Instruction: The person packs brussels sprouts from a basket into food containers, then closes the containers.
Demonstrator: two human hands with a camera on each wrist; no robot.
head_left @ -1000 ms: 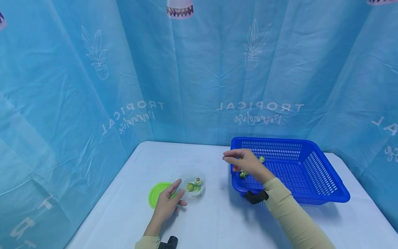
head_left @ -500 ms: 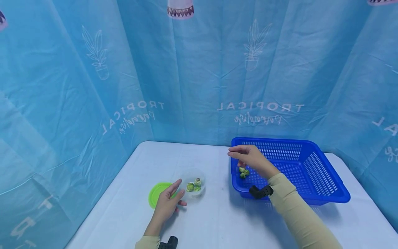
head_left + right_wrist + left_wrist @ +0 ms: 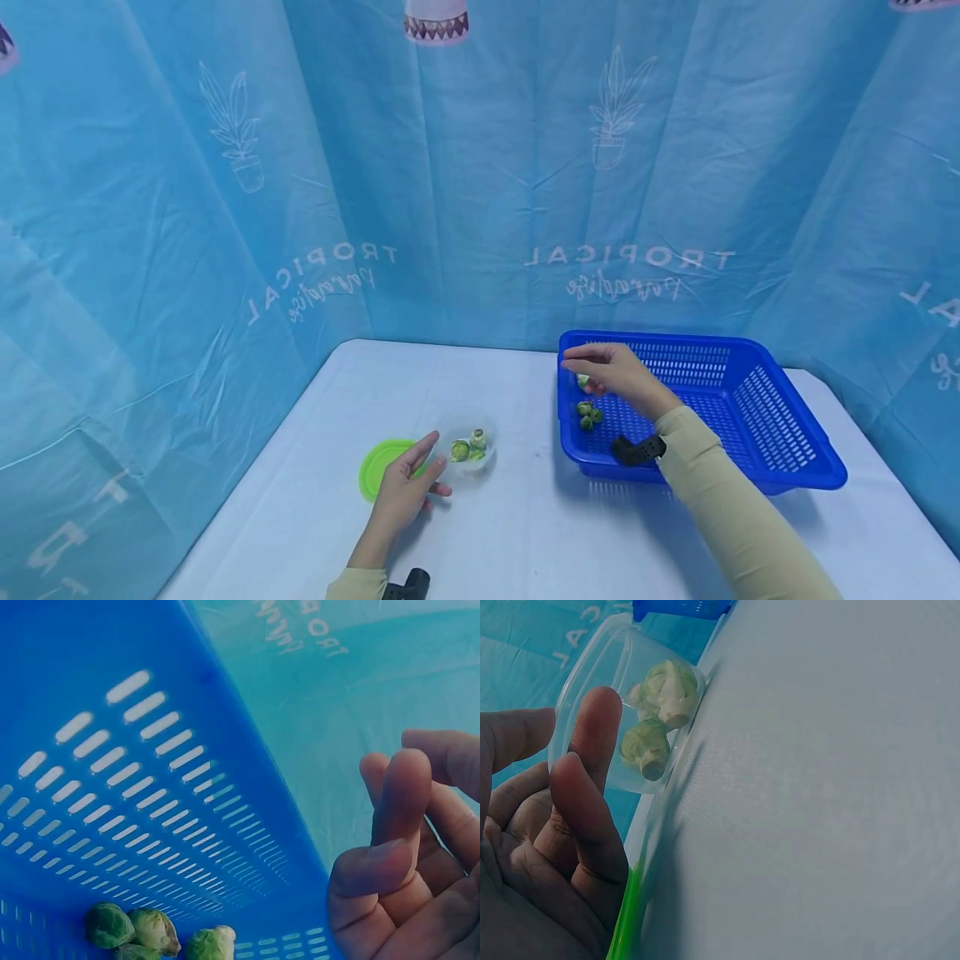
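Blue basket (image 3: 738, 417), at three o'clock from the clear cup (image 3: 652, 654), holds Brussels sprouts (image 3: 585, 408) at seven o'clock from the right hand (image 3: 615, 375), whose loosely bent fingers, like the left hand's (image 3: 402, 493), grasp nothing and are best brought low for gentle handling.

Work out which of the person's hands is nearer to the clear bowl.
Left. The left hand is close beside the bowl; the right hand is farther away, at the blue basket.
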